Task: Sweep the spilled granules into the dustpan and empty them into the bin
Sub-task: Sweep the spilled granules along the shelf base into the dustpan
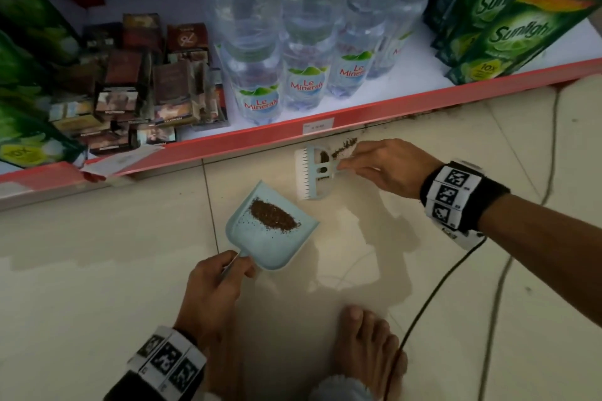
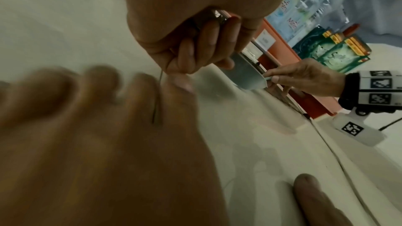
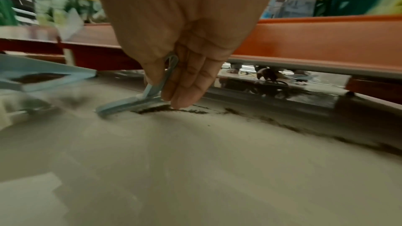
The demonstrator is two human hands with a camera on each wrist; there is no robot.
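Observation:
A light blue dustpan (image 1: 260, 239) lies on the tiled floor with a heap of dark brown granules (image 1: 273, 214) in it. My left hand (image 1: 216, 286) grips its handle from the near side. My right hand (image 1: 381, 166) pinches the handle of a small light blue brush (image 1: 311, 174) with white bristles, just beyond the pan's mouth. More spilled granules (image 1: 343, 147) lie in a dark streak on the floor beside the brush, close to the shelf base. In the right wrist view the brush (image 3: 132, 104) touches the streak of granules (image 3: 174, 109). No bin is in view.
A low red-edged shelf (image 1: 358, 107) runs along the far side, with water bottles (image 1: 303, 52), green detergent pouches (image 1: 508, 19) and small dark packs (image 1: 143, 88). My bare foot (image 1: 368, 355) and a black cable (image 1: 433, 296) lie on the floor near me.

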